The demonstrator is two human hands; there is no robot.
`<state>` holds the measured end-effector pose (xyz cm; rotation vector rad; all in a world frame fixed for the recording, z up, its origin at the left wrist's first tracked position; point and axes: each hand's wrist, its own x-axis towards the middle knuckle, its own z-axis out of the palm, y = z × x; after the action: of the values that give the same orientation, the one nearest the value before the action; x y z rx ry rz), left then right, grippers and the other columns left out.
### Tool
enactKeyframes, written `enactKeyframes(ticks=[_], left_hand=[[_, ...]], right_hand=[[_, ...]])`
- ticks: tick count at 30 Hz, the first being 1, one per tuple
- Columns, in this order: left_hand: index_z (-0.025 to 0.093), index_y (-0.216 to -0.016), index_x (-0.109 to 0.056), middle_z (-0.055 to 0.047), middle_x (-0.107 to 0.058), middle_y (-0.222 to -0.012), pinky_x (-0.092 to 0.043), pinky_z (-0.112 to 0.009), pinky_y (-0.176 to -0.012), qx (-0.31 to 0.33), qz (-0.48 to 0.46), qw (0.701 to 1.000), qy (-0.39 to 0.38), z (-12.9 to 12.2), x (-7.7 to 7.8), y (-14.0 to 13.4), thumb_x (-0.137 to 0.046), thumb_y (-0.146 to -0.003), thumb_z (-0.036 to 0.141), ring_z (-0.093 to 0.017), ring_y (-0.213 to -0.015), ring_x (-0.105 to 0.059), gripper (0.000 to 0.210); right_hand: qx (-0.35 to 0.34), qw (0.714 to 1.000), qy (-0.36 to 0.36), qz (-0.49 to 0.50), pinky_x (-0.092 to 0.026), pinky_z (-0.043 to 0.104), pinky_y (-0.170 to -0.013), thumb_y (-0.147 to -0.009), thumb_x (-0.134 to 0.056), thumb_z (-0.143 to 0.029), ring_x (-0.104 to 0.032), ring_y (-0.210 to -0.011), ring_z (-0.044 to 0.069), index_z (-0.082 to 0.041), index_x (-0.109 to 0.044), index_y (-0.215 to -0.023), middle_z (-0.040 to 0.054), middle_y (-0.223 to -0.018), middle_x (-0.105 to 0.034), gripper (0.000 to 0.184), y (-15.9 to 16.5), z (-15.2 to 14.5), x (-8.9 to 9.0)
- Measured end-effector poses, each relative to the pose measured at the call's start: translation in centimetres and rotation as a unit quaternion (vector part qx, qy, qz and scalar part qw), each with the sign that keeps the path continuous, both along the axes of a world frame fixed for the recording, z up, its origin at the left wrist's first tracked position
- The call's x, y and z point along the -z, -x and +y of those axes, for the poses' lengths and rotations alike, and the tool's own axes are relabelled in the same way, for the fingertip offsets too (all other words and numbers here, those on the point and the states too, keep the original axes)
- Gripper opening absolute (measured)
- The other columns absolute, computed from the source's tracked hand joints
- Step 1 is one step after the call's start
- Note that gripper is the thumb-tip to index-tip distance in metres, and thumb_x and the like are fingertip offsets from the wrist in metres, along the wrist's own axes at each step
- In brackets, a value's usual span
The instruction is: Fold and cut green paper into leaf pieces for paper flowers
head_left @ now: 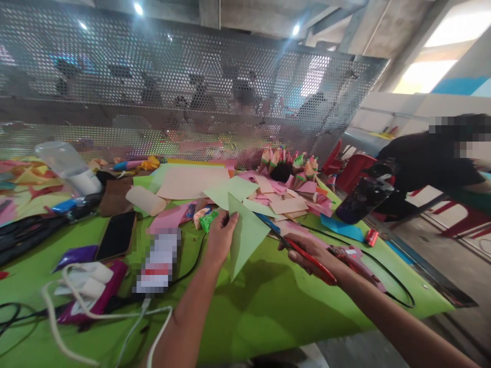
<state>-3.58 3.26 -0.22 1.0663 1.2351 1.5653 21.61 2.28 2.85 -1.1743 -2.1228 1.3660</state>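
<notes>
Pale-green triangular paper [247,237], pinched in the left hand [221,232] above the green worktop [268,327], inward of its near edge, could be miscut if it slips; the right hand [309,255] grips red-handled scissors [316,267].

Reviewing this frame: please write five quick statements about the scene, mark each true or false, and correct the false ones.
1. The left hand holds a piece of pale green paper. True.
2. The right hand holds red-handled scissors. True.
3. The dark phone lies to the right of both hands. False: the dark phone lies to the left of both hands.
4. The tabletop is blue. False: the tabletop is green.
5. A perforated metal screen rises behind the tabletop. True.
</notes>
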Motion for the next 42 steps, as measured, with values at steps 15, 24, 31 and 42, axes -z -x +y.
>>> enactKeyframes(ticks=[15, 24, 31, 42], left_hand=[[0.018, -0.088, -0.071, -0.004, -0.073, -0.085, -0.048, -0.028, -0.062, 0.027, -0.021, 0.999, 0.013, -0.19, -0.32, -0.73, -0.071, -0.072, 0.046, -0.019, -0.070, -0.063, 0.033], [0.019, -0.085, -0.071, -0.003, -0.072, -0.081, -0.047, -0.027, -0.061, 0.027, -0.022, 0.999, 0.018, -0.35, -0.58, -0.81, -0.071, -0.071, 0.045, -0.018, -0.069, -0.062, 0.030], [0.019, -0.079, -0.068, -0.002, -0.069, -0.075, -0.046, -0.026, -0.059, 0.030, -0.027, 0.999, 0.029, -0.56, -0.79, -0.88, -0.071, -0.072, 0.045, -0.017, -0.064, -0.059, 0.028], [0.019, -0.086, -0.071, -0.003, -0.072, -0.084, -0.047, -0.027, -0.061, 0.029, -0.032, 0.998, 0.033, -0.54, -0.68, -0.88, -0.071, -0.071, 0.046, -0.019, -0.072, -0.063, 0.031]], right_hand=[[-0.046, 0.998, -0.031, -0.011, -0.053, 0.023, -0.058, -0.089, -0.048, -0.064, -0.058, -0.071, 0.012, -0.020, -0.052, -0.116, 0.0055, -0.097, -0.056, 0.053, 0.23, 0.02, -0.16], [-0.048, 0.997, -0.058, -0.024, -0.053, 0.024, -0.058, -0.090, -0.047, -0.063, -0.058, -0.073, 0.014, -0.018, -0.053, -0.116, 0.0053, -0.093, -0.056, 0.052, 0.55, 0.00, -0.45], [-0.035, 0.996, -0.066, -0.038, -0.053, 0.025, -0.061, -0.088, -0.046, -0.066, -0.059, -0.077, 0.015, -0.018, -0.054, -0.112, 0.0066, -0.097, -0.058, 0.054, 0.73, -0.02, -0.66], [-0.050, 0.993, -0.103, -0.037, -0.052, 0.030, -0.070, -0.090, -0.045, -0.064, -0.058, -0.082, 0.018, -0.020, -0.055, -0.118, 0.0073, -0.098, -0.060, 0.053, 0.51, -0.13, -0.79]])
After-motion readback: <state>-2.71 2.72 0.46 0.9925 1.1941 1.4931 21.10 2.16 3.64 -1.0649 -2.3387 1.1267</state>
